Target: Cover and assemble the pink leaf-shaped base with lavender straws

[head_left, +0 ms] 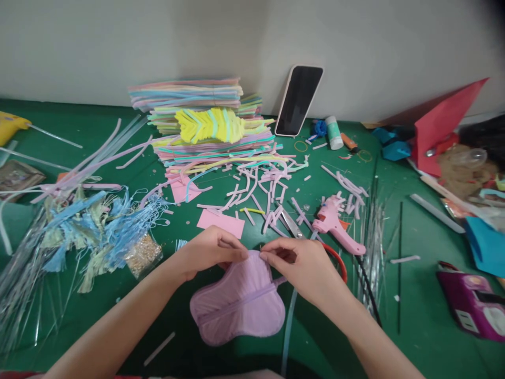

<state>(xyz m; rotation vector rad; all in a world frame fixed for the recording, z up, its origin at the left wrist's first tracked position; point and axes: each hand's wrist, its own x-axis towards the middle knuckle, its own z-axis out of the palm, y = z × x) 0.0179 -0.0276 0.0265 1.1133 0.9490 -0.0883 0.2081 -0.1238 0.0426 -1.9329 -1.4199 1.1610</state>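
A lilac lobed piece, ribbed like flattened pipe cleaners laid side by side, hangs low over the table with a thin strip running across it. At its upper edge my left hand pinches it between thumb and fingers. My right hand is closed in a pinch at the same edge, a little to the right. Whether a small tip sits between its fingers is hard to see. Just beyond the right hand lie scissors with red handles and a pink glue gun; a clear glue stick hangs down beside the piece.
Bundled pastel pipe cleaners lie along the wall, near a leaning phone. Lilac offcuts and pink cards are scattered ahead. Blue tassels and a bag of beads lie left; a purple pack is right.
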